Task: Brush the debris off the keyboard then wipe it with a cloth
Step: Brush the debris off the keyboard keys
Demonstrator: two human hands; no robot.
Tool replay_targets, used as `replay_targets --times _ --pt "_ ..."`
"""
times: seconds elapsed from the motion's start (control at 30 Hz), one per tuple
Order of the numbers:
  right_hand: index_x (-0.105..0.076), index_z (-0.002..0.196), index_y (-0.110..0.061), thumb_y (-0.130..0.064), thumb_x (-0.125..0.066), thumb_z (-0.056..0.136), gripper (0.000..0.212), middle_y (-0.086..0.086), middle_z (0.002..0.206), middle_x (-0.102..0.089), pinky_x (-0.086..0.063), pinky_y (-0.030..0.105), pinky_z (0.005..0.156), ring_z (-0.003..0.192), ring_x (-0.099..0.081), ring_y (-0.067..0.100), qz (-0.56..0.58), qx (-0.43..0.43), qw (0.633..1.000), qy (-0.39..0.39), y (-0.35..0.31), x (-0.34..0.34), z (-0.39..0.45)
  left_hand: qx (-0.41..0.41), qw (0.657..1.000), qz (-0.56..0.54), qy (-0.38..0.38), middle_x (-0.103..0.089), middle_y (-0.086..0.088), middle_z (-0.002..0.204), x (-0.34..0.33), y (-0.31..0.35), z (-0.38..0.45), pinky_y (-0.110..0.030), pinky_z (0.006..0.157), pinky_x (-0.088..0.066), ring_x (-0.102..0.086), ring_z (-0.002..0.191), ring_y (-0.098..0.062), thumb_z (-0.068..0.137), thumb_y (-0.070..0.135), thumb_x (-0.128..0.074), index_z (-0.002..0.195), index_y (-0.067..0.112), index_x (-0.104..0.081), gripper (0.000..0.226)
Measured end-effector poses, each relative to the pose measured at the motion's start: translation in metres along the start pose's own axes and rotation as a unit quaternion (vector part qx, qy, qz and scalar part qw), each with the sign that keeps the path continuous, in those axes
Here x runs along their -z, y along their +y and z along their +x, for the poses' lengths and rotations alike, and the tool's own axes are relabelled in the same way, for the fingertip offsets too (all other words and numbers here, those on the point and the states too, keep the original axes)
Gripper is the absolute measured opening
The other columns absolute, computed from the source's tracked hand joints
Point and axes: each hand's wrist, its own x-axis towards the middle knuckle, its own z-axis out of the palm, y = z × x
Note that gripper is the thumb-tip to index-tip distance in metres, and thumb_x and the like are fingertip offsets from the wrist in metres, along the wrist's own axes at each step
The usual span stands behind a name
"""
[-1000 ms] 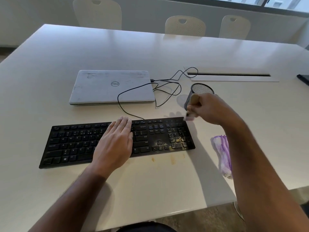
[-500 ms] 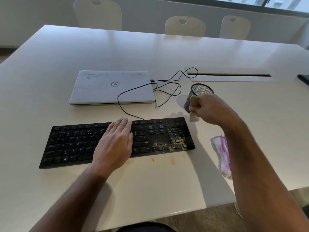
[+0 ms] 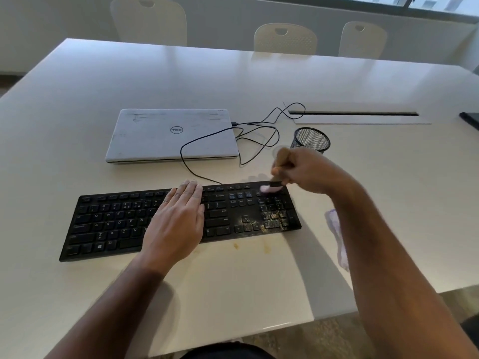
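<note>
A black keyboard [image 3: 178,218] lies mid-frame. The left hand [image 3: 176,224] rests flat on its centre keys. The right hand [image 3: 308,172] grips a brush [image 3: 274,174] over its upper right corner. Crumbs [image 3: 274,221] remain lower right; the cloth [image 3: 337,237] lies unused, right.

Two bare forearms, no sleeves; left hand [image 3: 176,224], right hand [image 3: 308,174], no rings

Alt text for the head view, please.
A right hand holds a small wooden-handled brush over the crumb-strewn number pad of a black keyboard, while the left hand lies flat on its keys.
</note>
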Motion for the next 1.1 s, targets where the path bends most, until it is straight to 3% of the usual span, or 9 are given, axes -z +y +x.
replay_targets --times 0.13,0.3,0.4,0.5,0.6,0.77,0.9,1.0,1.1 --pt "-0.070 0.081 -0.017 -0.020 -0.068 0.099 0.018 -0.015 0.074 -0.068 -0.041 0.028 0.066 0.074 -0.064 0.003 -0.142 -0.061 0.986 0.067 0.014 0.019 -0.006 -0.001 1.000 0.002 0.000 -0.033 -0.007 0.163 -0.001 0.000 0.000 -0.035 0.127 -0.017 -0.020 0.154 -0.014 0.104 0.038 -0.020 0.157 0.010 -0.034 0.061" --pt "-0.072 0.085 -0.021 -0.025 -0.069 0.100 0.016 -0.009 0.069 -0.070 -0.044 0.022 0.064 0.068 -0.067 0.006 -0.003 -0.022 0.989 0.143 -0.014 -0.008 -0.008 0.000 1.000 0.004 -0.001 -0.034 -0.007 0.162 -0.001 0.000 0.000 -0.038 0.126 -0.019 -0.021 0.154 -0.014 0.104 0.039 -0.019 0.156 0.010 -0.035 0.062" --pt "-0.067 0.080 -0.015 -0.026 -0.065 0.101 0.024 -0.003 0.067 -0.070 -0.050 0.022 0.067 0.069 -0.069 0.012 -0.015 -0.042 0.981 0.187 -0.020 -0.031 -0.005 0.001 1.000 0.003 0.000 -0.033 -0.006 0.163 0.000 0.000 0.000 -0.038 0.127 -0.019 -0.021 0.154 -0.014 0.104 0.038 -0.019 0.156 0.010 -0.035 0.062" --pt "-0.057 0.067 -0.012 -0.020 -0.060 0.096 0.030 0.005 0.064 -0.069 -0.058 0.037 0.067 0.063 -0.072 0.023 -0.048 -0.061 0.984 0.157 -0.019 -0.035 -0.008 0.002 1.000 0.004 0.000 -0.033 -0.006 0.163 0.000 0.000 0.000 -0.037 0.127 -0.019 -0.020 0.154 -0.014 0.104 0.038 -0.019 0.157 0.010 -0.034 0.062" --pt "-0.059 0.065 -0.005 -0.016 -0.061 0.092 0.030 0.009 0.063 -0.069 -0.058 0.036 0.058 0.058 -0.071 0.024 -0.076 -0.085 0.989 0.093 -0.022 -0.024 -0.014 0.002 1.000 0.004 0.003 -0.034 -0.006 0.163 -0.001 0.000 0.000 -0.036 0.127 -0.017 -0.021 0.154 -0.014 0.104 0.038 -0.019 0.156 0.010 -0.035 0.062" --pt "-0.067 0.081 -0.011 -0.026 -0.063 0.102 0.027 0.003 0.069 -0.072 -0.059 0.035 0.073 0.070 -0.074 0.020 -0.023 -0.060 0.976 0.206 -0.022 -0.029 -0.010 0.000 1.000 0.003 0.001 -0.032 -0.006 0.163 -0.001 0.000 0.000 -0.036 0.127 -0.017 -0.020 0.154 -0.014 0.104 0.038 -0.020 0.157 0.010 -0.034 0.061" --pt "-0.063 0.071 -0.007 -0.022 -0.061 0.097 0.030 0.007 0.066 -0.070 -0.063 0.045 0.071 0.064 -0.073 0.025 -0.043 -0.070 0.984 0.158 -0.021 -0.035 -0.013 0.002 1.000 0.003 -0.002 -0.032 -0.006 0.163 -0.001 0.000 0.000 -0.036 0.127 -0.017 -0.019 0.154 -0.014 0.104 0.038 -0.019 0.157 0.010 -0.033 0.062" --pt "-0.063 0.066 -0.001 -0.020 -0.062 0.090 0.030 0.009 0.061 -0.071 -0.063 0.041 0.063 0.059 -0.073 0.025 -0.061 -0.102 0.990 0.074 -0.023 -0.026 -0.019 0.001 1.000 0.000 -0.001 -0.032 -0.007 0.163 -0.001 0.000 0.000 -0.037 0.127 -0.017 -0.019 0.154 -0.014 0.104 0.038 -0.020 0.157 0.010 -0.033 0.061" --pt "-0.061 0.067 -0.006 -0.019 -0.062 0.094 0.030 0.006 0.062 -0.070 -0.056 0.036 0.063 0.059 -0.069 0.021 -0.037 -0.085 0.985 0.145 -0.018 -0.020 -0.017 0.002 1.000 0.000 0.001 -0.032 -0.006 0.163 -0.001 0.000 0.000 -0.037 0.127 -0.017 -0.019 0.154 -0.014 0.104 0.038 -0.020 0.157 0.010 -0.034 0.061"
